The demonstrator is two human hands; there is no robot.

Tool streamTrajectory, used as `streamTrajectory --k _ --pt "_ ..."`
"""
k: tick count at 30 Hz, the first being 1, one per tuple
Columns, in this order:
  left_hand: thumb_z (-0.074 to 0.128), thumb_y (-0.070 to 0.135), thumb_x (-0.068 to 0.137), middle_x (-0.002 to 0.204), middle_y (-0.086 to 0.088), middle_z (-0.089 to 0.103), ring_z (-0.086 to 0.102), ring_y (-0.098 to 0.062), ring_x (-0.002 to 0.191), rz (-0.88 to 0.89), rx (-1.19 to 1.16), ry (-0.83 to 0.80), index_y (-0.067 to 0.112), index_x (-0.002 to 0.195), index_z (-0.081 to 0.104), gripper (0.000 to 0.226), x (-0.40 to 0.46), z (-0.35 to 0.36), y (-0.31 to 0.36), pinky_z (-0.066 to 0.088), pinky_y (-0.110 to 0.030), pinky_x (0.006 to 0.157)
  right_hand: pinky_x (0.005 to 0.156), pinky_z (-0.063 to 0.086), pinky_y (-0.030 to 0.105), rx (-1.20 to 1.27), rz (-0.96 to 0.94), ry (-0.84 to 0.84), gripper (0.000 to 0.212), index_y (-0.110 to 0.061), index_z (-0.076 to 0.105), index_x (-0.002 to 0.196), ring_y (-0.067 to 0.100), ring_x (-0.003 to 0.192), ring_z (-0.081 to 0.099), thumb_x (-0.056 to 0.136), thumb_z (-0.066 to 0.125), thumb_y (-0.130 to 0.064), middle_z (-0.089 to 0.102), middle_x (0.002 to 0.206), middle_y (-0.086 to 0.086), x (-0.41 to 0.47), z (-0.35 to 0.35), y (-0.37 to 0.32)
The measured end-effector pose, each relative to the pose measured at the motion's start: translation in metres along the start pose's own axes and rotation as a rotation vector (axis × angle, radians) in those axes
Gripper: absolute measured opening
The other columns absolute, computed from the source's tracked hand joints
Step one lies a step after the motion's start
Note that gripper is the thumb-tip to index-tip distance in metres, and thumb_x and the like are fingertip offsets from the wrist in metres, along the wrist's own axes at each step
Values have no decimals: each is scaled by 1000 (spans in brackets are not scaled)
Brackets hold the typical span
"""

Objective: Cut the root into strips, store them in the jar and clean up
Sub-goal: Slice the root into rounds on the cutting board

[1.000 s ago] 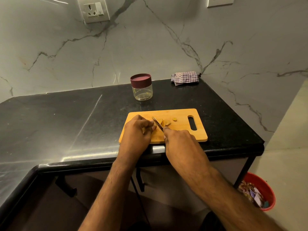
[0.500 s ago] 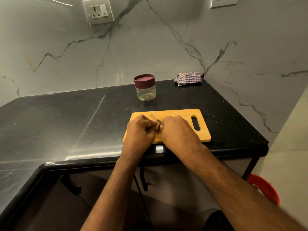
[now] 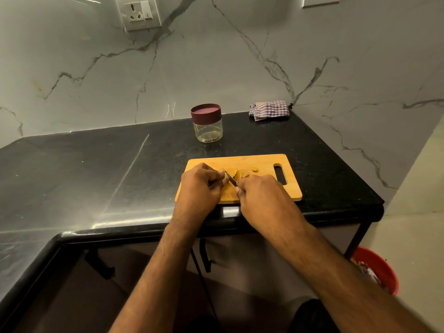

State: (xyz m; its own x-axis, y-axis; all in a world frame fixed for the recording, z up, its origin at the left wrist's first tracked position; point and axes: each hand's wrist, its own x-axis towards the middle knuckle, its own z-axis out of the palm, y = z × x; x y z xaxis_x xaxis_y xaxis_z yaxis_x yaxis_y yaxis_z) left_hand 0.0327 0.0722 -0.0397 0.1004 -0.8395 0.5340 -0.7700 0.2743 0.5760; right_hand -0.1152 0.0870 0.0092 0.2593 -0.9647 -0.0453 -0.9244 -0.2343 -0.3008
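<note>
Two bare hands work on a big black surface (image 3: 96, 169) that meets a marble wall (image 3: 216, 68). On it, near the front edge toward the right corner, lies a wooden cutting board (image 3: 264, 162). A red bin (image 3: 379, 267) sits on the floor below the right end. A clear jar (image 3: 207, 127) with a dark red lid stands behind the board, nearer the back edge. A checked cloth (image 3: 269, 110) lies in the back right corner. The left hand (image 3: 200, 186) has its grip curled down on the root, mostly hidden under its fingers. The right hand (image 3: 260, 193) has its grip closed round the knife (image 3: 231, 178). Yellow root slices (image 3: 241, 174) lie on the board just past the blade, with one small piece (image 3: 254, 168) a little apart.
</note>
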Motion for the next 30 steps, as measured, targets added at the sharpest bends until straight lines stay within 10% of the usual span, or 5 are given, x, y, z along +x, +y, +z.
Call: streamTrajectory --k 21,30 --pt "75 17 90 94 0 68 65 -11 84 -13 6 20 9 107 78 19 1 3 0 57 -29 80 65 48 31 -121 -11 -70 20 -20 60 112 18 79 57 92 57 -21 56 91 2 -12 -1 5" --pt "76 20 89 97 2 68 65 -9 86 -20 -2 31 11 109 77 22 -2 1 1 55 -23 80 58 42 29 -31 -66 177 14 -23 59 104 14 70 49 92 54 -19 44 73 -3 -28 11 16"
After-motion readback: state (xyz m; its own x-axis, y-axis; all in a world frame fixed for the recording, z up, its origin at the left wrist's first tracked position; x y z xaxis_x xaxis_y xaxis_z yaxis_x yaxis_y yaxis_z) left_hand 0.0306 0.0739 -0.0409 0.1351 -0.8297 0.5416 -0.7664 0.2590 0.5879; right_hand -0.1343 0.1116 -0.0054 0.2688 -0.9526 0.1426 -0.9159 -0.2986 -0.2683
